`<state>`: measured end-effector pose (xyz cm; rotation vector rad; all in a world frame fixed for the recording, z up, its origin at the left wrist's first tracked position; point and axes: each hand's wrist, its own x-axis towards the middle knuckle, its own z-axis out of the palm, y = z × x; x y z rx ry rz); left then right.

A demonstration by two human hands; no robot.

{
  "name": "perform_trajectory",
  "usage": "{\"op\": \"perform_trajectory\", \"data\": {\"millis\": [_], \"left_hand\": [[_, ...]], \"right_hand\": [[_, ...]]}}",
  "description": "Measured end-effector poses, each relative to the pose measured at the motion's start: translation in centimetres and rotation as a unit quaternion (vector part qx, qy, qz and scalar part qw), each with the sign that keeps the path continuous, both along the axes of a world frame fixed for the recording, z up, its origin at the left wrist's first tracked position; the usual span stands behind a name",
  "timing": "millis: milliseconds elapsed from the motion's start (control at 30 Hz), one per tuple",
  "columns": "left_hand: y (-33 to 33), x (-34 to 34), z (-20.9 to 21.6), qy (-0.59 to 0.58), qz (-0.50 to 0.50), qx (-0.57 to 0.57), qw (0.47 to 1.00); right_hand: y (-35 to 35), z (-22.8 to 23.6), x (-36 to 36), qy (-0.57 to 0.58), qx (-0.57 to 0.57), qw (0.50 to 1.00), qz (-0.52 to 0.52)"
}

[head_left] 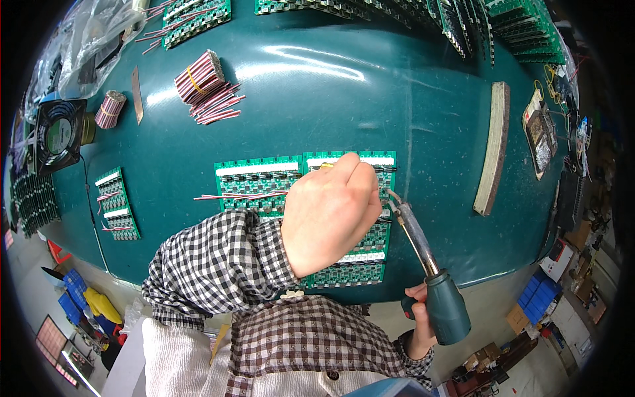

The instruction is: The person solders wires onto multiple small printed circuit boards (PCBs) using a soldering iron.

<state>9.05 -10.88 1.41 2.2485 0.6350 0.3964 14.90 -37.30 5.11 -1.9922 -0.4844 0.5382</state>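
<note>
Green circuit boards (258, 168) with white connector strips lie side by side at the table's near edge. My left hand (331, 215) is closed, knuckles up, over the right-hand board (360, 274); whatever its fingertips pinch is hidden beneath it. My right hand (421, 321) is wrapped round the dark green handle of a soldering iron (418, 241). The iron slants up and left, its tip by the right edge of the board, close to my left fingers. Several thin red-and-white wires (241, 196) lie across the left-hand board.
Bundled wires (200, 76) and a smaller bundle (110, 109) lie farther left, near a thin metal strip (137, 96) and a black fan (59, 137). A small board (118, 204) sits at left. Boards (522, 30) stand stacked far right; a curved wooden bar (492, 149) lies at right.
</note>
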Motion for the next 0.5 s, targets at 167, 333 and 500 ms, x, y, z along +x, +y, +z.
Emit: {"op": "perform_trajectory", "data": {"millis": [167,333,500], "left_hand": [[-0.16,0.03,-0.14,-0.002,0.004,0.002,1.0],[-0.17,0.02,-0.23,-0.005,0.001,0.002,1.0],[-0.26,0.1,-0.23,-0.007,0.008,0.004,1.0]], "right_hand": [[0.38,0.12,-0.09,0.001,0.006,1.0,-0.011],[0.33,-0.01,-0.22,0.002,0.014,1.0,-0.017],[-0.1,-0.29,-0.1,-0.02,0.003,1.0,-0.002]]}}
